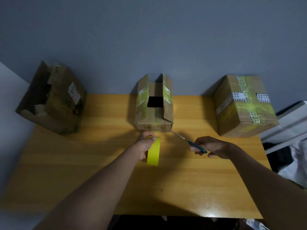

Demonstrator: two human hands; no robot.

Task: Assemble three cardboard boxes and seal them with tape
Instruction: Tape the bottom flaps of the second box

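— What did the left hand (pixel 144 145) have?

— It gripped the roll of yellow tape (pixel 154 151), fingers curled over the top of the roll and the thumb side behind it. The roll stood on edge above the wooden table (pixel 83 163), just in front of the middle box (pixel 153 107).

— And the right hand (pixel 213 146)?

— Its fingers were curled round the teal handles of the scissors (pixel 191 143) — the blades pointed away toward the near right corner of the middle box, and the tip lay at or just beside that corner. Whether the blades were parted, I could not tell.

— How did the boxes stand?

— The middle box sat at the far edge of the table with its two long flaps raised and a dark opening between them; yellowish tape showed along its top and front. The right box (pixel 244 107) was closed, with yellow-green tape and striped labels crossing its top. The left box (pixel 51 100) leaned at the table's far left corner, its top open with ragged flaps. All three stood well apart — a grey wall (pixel 149 39) was behind them.
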